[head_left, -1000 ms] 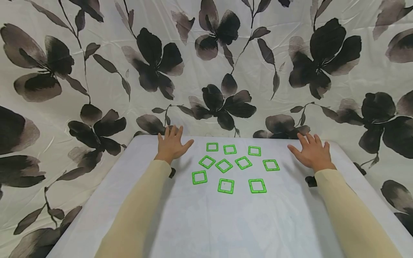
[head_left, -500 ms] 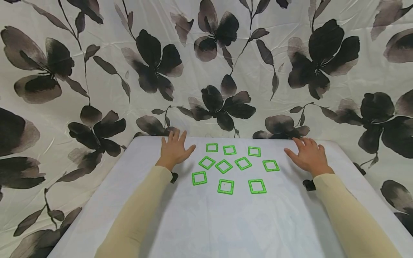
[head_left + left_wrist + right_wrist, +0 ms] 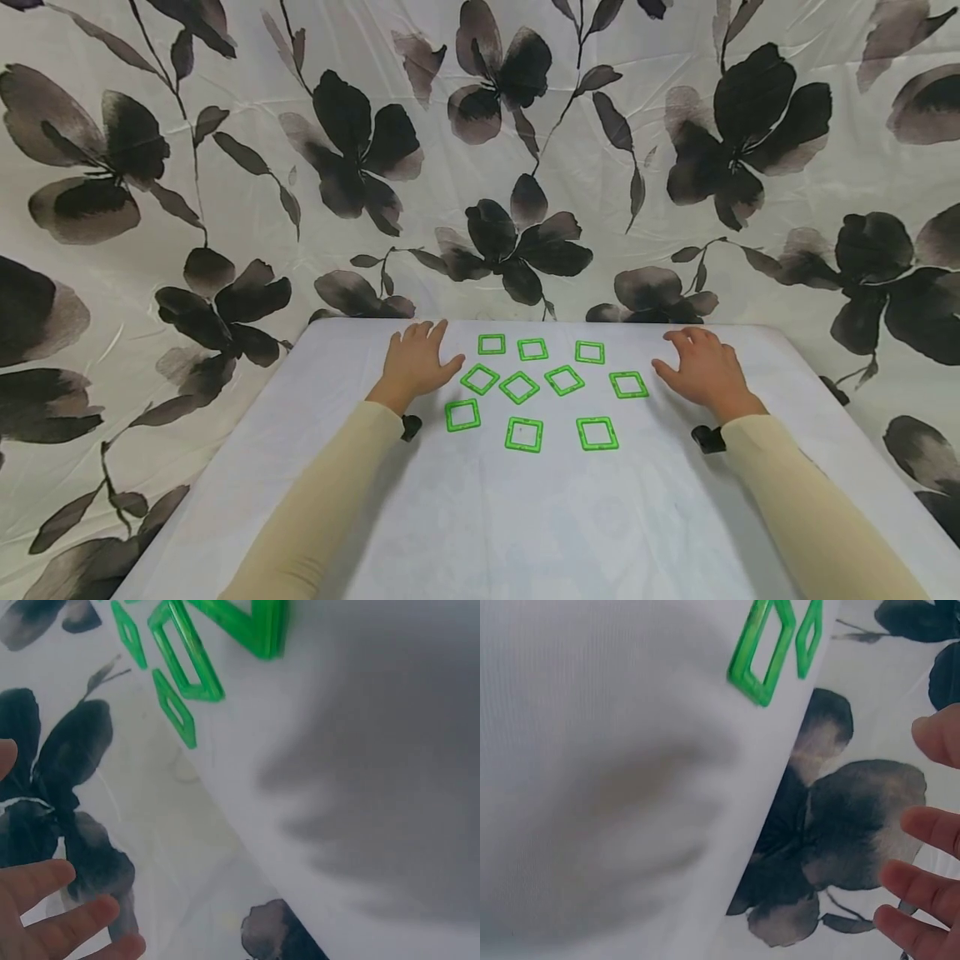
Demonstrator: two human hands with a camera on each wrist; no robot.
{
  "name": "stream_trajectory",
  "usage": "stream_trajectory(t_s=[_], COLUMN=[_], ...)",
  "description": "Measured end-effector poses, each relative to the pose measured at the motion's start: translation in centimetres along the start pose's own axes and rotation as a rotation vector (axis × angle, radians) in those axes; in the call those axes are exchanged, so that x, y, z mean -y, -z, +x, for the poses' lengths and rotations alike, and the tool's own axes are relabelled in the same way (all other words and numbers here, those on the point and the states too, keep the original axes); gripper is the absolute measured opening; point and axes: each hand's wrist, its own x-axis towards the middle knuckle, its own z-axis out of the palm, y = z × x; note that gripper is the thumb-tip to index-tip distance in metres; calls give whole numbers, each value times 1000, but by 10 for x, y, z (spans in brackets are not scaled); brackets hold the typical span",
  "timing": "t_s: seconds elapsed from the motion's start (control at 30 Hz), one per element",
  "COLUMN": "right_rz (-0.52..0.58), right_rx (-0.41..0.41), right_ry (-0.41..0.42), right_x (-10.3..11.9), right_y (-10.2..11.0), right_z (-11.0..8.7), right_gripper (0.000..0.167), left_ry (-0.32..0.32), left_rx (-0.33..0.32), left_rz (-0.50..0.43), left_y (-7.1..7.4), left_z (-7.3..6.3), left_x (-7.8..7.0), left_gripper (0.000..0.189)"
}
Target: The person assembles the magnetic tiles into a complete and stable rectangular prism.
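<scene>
Ten green square plastic frames (image 3: 511,396) below picture centre are flanked by the bare left hand (image 3: 416,365) and right hand (image 3: 707,373), each grip loosely spread, nothing held.

Frames (image 3: 528,396) on table (image 3: 555,517), left hand (image 3: 415,364) to their left, right hand (image 3: 703,371) to their right, cloth (image 3: 450,175) behind.

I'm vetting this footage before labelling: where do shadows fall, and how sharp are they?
Head view: soft shadows lie on the flat white tabletop beside the inner edges of both cream fabric sleeves; left wrist view: a broad, blurry-edged shadow with finger-like points; right wrist view: similarly diffuse, while the square green plastic-looking frames look crisper.
</scene>
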Motion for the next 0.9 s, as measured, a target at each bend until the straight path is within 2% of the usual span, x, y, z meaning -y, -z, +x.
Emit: stream_trajectory(t_s=[0.3,0.5,0.9], right_rz=[-9,25,85], right_rx=[-2,17,39], right_ry=[65,99,151], right_x=[18,25,40], right_y=[1,-3,-13], right_z=[-8,-13,-22], right_gripper=[50,49,49], left_ry=[-82,-139,-159], left_rx=[-11,-14,57], left_rz=[-18,-29,-136], left_y=[-8,-11,-16], left_z=[-11,-16,-28], left_x=[-11,-21,-42], left_gripper=[75,68,59])
